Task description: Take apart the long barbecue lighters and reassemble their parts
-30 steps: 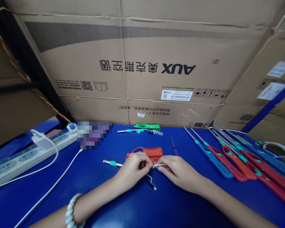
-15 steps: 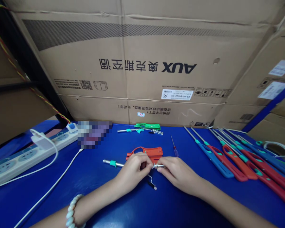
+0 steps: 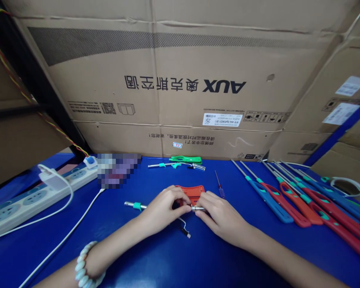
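Observation:
Between my hands is a small metal lighter part (image 3: pixel 198 208), pinched at its right side by my right hand (image 3: pixel 220 214). My left hand (image 3: pixel 167 208) has its fingers pressed together at the part's left end; what lies between them is mostly hidden. A metal tube (image 3: pixel 131 205) with a teal piece sticks out left from behind my left hand. A thin white wire with a black connector (image 3: pixel 185 232) hangs below the fingers. Just behind the hands lies an open orange lighter shell (image 3: pixel 192 191), partly covered.
Farther back lie a green shell (image 3: pixel 187 160) and another metal tube (image 3: pixel 156 165). A screwdriver (image 3: pixel 221 190) is behind my right hand. Several long lighters (image 3: pixel 271 202) lie right. A power strip (image 3: pixel 33 197) and white cable (image 3: pixel 75 226) are left; a large carton (image 3: pixel 180 60) stands behind.
Both hands have shifted slightly left, carrying the tube and the dangling connector with them. More of the orange shell's left side is now covered by my left hand.

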`<state>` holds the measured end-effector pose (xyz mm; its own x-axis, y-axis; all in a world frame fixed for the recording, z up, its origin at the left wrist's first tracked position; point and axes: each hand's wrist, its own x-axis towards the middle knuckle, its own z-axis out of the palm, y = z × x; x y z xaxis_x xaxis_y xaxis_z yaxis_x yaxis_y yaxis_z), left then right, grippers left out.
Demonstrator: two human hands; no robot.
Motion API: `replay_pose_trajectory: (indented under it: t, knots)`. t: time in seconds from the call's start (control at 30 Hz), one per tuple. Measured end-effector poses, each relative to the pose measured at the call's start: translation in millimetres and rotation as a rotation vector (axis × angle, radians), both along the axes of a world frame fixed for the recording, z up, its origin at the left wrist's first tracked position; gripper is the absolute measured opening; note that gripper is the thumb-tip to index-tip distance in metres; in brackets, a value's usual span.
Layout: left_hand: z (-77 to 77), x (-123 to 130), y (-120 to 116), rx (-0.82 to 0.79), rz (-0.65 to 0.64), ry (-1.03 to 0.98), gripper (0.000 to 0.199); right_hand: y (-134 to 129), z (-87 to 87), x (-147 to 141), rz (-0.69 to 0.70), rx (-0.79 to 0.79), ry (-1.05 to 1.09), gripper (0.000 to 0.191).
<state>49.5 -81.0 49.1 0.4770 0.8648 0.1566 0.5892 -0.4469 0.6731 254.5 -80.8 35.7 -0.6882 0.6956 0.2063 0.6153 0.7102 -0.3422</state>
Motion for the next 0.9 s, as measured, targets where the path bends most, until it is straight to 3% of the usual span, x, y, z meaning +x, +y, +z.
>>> replay_pose_trajectory:
  t: [0.17, 0.37, 0.73, 0.9]
  knots:
    - [17.2, -25.8, 8.8, 0.050, 0.034, 0.165, 0.010, -4.3, 3.0, -2.1, 0.053, 0.043, -0.009, 0.012]
    - [22.5, -49.9, 7.3, -0.008, -0.023, 0.498, 0.021, -2.2, 3.6, 0.5, 0.096, -0.038, -0.042, 0.011]
    - [17.2, -35.4, -7.2, 0.031, -0.086, 0.634, 0.027, 2.6, 15.1, 14.8, 0.144, -0.152, -0.101, 0.010]
    - [20.9, -39.7, -6.6, 0.055, -0.074, 0.600, 0.026, 7.0, 12.6, 16.5, 0.103, -0.138, -0.049, 0.014]
